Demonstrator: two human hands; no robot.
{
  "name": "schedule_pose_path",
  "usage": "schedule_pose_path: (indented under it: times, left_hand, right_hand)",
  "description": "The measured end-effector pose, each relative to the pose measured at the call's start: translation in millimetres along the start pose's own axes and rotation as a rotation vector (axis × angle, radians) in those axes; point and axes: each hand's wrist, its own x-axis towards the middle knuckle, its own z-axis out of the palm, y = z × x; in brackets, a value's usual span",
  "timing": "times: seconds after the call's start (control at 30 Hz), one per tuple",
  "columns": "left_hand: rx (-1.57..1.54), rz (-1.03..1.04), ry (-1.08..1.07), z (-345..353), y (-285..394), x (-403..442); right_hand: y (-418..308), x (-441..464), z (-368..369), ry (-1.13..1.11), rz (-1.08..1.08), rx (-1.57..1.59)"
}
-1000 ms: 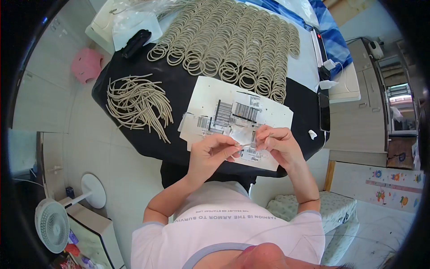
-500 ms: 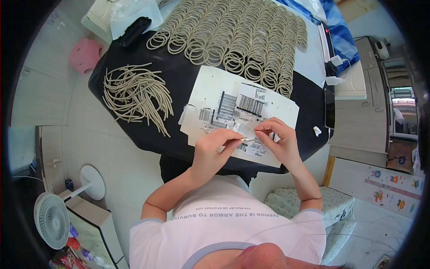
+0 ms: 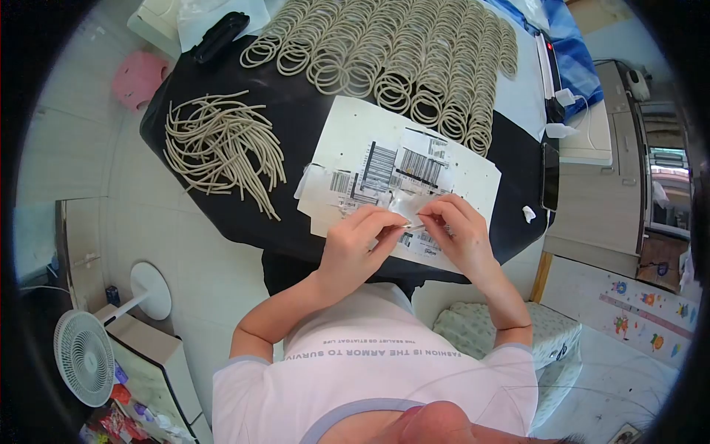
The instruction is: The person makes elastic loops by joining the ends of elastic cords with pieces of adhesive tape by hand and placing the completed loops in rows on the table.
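Thin pale piece (image 3: 416, 227) juts toward three o'clock from the left hand (image 3: 364, 240), which pinches it; I cannot tell whether the right hand (image 3: 460, 231) holds it too.

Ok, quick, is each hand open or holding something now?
Left hand: closed, pinching a small slim piece too tiny to identify.
Right hand: pinched closed; cannot tell whether it holds anything.

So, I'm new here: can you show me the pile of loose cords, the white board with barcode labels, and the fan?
Loose cords (image 3: 229, 140): head view, middle of the pile.
White board (image 3: 351, 133): head view, bare patch near its upper left.
Fan (image 3: 85, 359): head view, its round grille.
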Motion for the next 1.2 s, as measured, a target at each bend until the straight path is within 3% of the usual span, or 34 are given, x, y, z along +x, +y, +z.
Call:
schedule_pose_path:
  times: [0.6,0.8,0.9,1.0,1.2]
  left_hand:
    - [0.003,0.018,0.005,1.3,-3.0,-0.8]
    - [-0.198,-0.08,-0.036,-6.4,-1.3,3.5]
    - [-0.395,-0.226,-0.093,-13.4,3.6,6.6]
    - [-0.509,-0.342,-0.153,-19.4,8.3,8.2]
    - [-0.639,-0.493,-0.176,-21.9,9.4,8.0]
  right_hand:
    - [-0.9,-1.0,4.6,0.002,-0.062,-0.144]
    - [-11.0,0.4,-3.6,-0.016,0.116,0.117]
    - [-8.8,-0.9,-4.9,0.006,0.08,0.287]
    - [-19.6,-4.0,-4.4,-0.061,0.396,0.785]
    - [-27.0,-6.2,-5.5,-0.098,0.424,0.865]
